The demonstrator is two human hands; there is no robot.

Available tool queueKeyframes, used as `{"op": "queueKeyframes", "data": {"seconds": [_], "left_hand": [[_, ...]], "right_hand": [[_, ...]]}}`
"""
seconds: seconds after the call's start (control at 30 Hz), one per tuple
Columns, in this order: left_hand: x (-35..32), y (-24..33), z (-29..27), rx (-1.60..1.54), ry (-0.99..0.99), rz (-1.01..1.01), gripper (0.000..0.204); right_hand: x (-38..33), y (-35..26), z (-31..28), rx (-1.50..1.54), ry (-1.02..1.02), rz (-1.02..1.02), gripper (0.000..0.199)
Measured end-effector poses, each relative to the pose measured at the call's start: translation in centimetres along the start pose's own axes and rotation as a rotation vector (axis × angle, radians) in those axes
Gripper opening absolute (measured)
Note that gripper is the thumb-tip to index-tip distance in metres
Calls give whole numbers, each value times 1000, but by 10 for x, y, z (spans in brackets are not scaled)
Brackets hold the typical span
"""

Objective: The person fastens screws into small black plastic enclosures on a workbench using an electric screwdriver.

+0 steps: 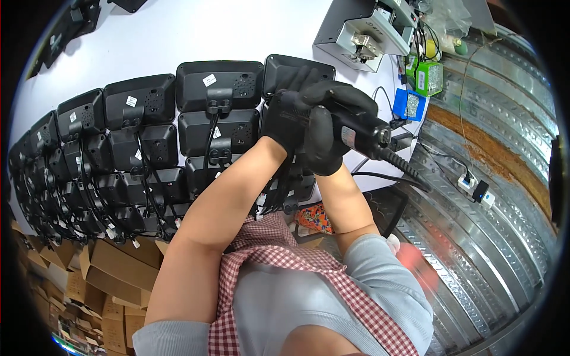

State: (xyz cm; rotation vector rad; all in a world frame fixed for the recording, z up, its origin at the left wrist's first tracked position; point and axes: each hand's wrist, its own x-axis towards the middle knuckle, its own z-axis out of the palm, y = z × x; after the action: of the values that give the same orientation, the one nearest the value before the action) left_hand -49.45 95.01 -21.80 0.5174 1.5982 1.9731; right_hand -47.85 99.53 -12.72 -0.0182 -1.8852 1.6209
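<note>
My right hand, in a black glove, is wrapped round a black corded electric screwdriver. The tool lies tilted, its coiled cord end toward the lower right; its tip is hidden behind my hands. Beside it, my gloved left hand reaches over a black display housing at the end of the top row. Its fingers look stretched out over that housing, partly covered by the tool and my right hand. Next to it on the left lies another housing, back up, with a bracket and cable.
Several rows of similar black housings with cables cover the white table. At the back right stands a metal screw feeder. A blue tray of screws and a green box sit nearby. Cardboard boxes lie below left.
</note>
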Motion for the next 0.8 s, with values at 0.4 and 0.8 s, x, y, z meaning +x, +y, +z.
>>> {"op": "queueKeyframes", "data": {"seconds": [0.4,0.8], "left_hand": [[-3,46,-26,505,-149,252,35],[-1,3,-7,1076,-191,279,59]], "right_hand": [[-7,13,20,-139,-279,-48,27],[78,5,-99,-271,568,-169,30]]}}
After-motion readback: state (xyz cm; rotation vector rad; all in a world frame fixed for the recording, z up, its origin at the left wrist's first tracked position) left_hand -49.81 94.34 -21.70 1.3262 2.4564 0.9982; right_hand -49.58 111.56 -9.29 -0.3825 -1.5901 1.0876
